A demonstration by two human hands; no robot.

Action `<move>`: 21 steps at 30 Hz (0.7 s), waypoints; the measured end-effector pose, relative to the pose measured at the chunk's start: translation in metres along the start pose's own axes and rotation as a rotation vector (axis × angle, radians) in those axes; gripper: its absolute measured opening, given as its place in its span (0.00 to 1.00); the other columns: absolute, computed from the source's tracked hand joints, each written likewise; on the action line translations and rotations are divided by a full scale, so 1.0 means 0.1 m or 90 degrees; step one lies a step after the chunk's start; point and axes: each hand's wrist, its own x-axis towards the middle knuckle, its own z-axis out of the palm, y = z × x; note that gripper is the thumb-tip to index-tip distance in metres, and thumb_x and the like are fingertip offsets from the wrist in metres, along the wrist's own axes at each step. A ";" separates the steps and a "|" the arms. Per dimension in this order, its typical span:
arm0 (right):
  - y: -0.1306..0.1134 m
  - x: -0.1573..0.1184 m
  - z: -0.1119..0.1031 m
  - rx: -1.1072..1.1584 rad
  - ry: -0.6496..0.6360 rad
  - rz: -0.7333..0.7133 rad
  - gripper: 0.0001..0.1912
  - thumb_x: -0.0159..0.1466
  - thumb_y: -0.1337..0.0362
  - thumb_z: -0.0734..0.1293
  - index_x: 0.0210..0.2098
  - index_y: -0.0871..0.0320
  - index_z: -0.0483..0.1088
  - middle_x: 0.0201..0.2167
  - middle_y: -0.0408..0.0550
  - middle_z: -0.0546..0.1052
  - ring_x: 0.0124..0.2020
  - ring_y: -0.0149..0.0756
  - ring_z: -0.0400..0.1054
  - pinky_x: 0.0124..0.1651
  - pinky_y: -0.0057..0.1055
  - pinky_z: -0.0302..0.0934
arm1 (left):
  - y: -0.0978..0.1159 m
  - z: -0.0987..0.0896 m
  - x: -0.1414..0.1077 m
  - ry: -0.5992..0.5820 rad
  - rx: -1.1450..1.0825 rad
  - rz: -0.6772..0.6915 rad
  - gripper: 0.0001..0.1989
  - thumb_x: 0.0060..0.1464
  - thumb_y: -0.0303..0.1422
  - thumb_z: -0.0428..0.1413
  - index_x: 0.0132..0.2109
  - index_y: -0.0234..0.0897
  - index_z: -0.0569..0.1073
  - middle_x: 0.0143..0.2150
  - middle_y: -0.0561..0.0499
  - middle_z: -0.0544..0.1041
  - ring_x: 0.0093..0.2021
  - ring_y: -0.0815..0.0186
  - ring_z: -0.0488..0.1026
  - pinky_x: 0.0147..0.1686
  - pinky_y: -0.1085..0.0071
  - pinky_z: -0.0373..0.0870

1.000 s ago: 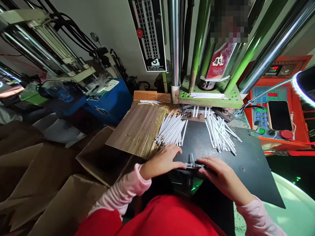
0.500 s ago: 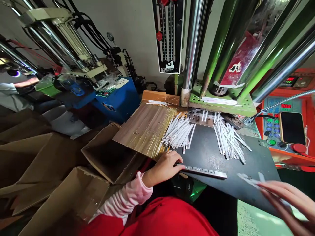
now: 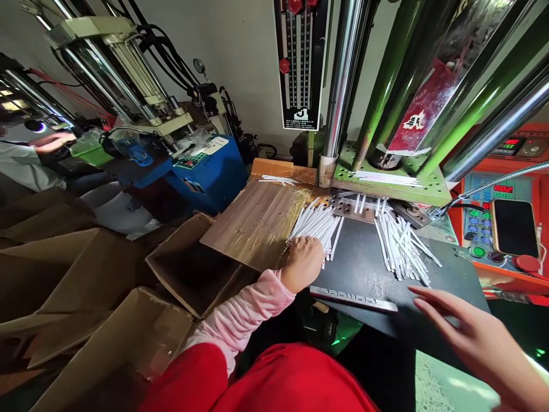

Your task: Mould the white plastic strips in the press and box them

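My left hand (image 3: 303, 260) rests on the near end of the left pile of white strips (image 3: 316, 220). Its fingers are curled down, and the tips are hidden behind the knuckles. To the lower right, my right hand (image 3: 465, 329) hovers over the front edge of the dark table plate (image 3: 364, 252), fingers apart and nothing seen in them. Between the hands, along the plate's edge, lies a slotted metal bar (image 3: 354, 298). A second, looser pile of white strips (image 3: 401, 243) is spread beyond my right hand.
A green press (image 3: 390, 177) stands behind the piles, with more strips on its base. An orange control box (image 3: 506, 200) bearing a phone (image 3: 514, 228) is at right. On the left are a wooden board (image 3: 253, 217) and open cardboard boxes (image 3: 184, 263). Another person's hand (image 3: 55, 142) shows far left.
My left hand has left the metal bar's end and moved up onto the left pile. The white pieces at my blurred right hand are gone from it, and its fingers have spread.
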 end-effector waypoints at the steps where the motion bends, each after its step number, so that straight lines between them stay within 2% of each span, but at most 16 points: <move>1: -0.09 0.15 0.11 0.045 -0.063 0.006 0.25 0.62 0.38 0.63 0.43 0.48 0.79 0.41 0.52 0.83 0.39 0.48 0.79 0.39 0.39 0.73 | 0.04 -0.01 0.03 -0.018 -0.002 -0.014 0.12 0.62 0.32 0.57 0.43 0.24 0.78 0.41 0.32 0.79 0.44 0.48 0.78 0.44 0.57 0.71; 4: -0.34 0.55 0.40 0.138 -0.170 -0.008 0.25 0.62 0.41 0.62 0.43 0.52 0.78 0.41 0.52 0.83 0.41 0.47 0.78 0.44 0.40 0.72 | 0.13 0.00 0.15 -0.075 -0.060 -0.032 0.16 0.60 0.36 0.60 0.44 0.24 0.78 0.40 0.31 0.80 0.44 0.48 0.79 0.41 0.61 0.72; 8: -0.47 0.81 0.60 0.166 -0.190 -0.015 0.24 0.63 0.44 0.62 0.44 0.55 0.77 0.40 0.51 0.82 0.39 0.45 0.77 0.44 0.41 0.70 | 0.19 0.06 0.39 -0.106 -0.176 -0.004 0.16 0.58 0.37 0.60 0.43 0.26 0.79 0.40 0.33 0.80 0.43 0.49 0.79 0.40 0.62 0.71; 11: -0.41 0.85 0.62 0.165 -0.168 0.015 0.24 0.62 0.44 0.62 0.44 0.55 0.77 0.38 0.51 0.82 0.38 0.45 0.76 0.44 0.42 0.69 | 0.18 0.12 0.52 -0.129 -0.226 0.017 0.12 0.56 0.37 0.60 0.32 0.30 0.79 0.28 0.42 0.78 0.33 0.58 0.77 0.31 0.68 0.68; 14: -0.31 0.82 0.58 0.191 -0.171 0.047 0.25 0.62 0.43 0.63 0.45 0.54 0.77 0.38 0.50 0.81 0.37 0.43 0.75 0.43 0.41 0.68 | 0.11 0.12 0.59 -0.207 -0.324 0.016 0.19 0.56 0.40 0.59 0.22 0.34 0.72 0.16 0.53 0.68 0.20 0.68 0.68 0.21 0.73 0.59; 16: -0.28 0.80 0.57 0.236 -0.187 0.081 0.26 0.61 0.42 0.64 0.45 0.54 0.77 0.36 0.50 0.81 0.36 0.42 0.74 0.40 0.38 0.69 | 0.05 0.10 0.60 -0.298 -0.445 -0.009 0.21 0.58 0.42 0.58 0.21 0.35 0.68 0.15 0.56 0.65 0.16 0.72 0.63 0.17 0.76 0.56; 18: -0.28 0.79 0.57 0.299 -0.203 0.124 0.28 0.59 0.40 0.66 0.45 0.55 0.77 0.35 0.50 0.80 0.34 0.39 0.73 0.37 0.35 0.69 | 0.01 0.08 0.59 -0.381 -0.570 -0.039 0.20 0.60 0.41 0.57 0.24 0.35 0.67 0.17 0.57 0.66 0.15 0.74 0.64 0.16 0.78 0.56; 21: -0.38 0.80 0.63 0.415 -0.223 0.170 0.32 0.56 0.38 0.69 0.48 0.57 0.75 0.34 0.49 0.79 0.32 0.35 0.72 0.32 0.31 0.68 | -0.01 0.08 0.53 -0.429 -0.706 -0.052 0.17 0.61 0.40 0.57 0.28 0.35 0.67 0.18 0.58 0.68 0.16 0.75 0.66 0.17 0.80 0.61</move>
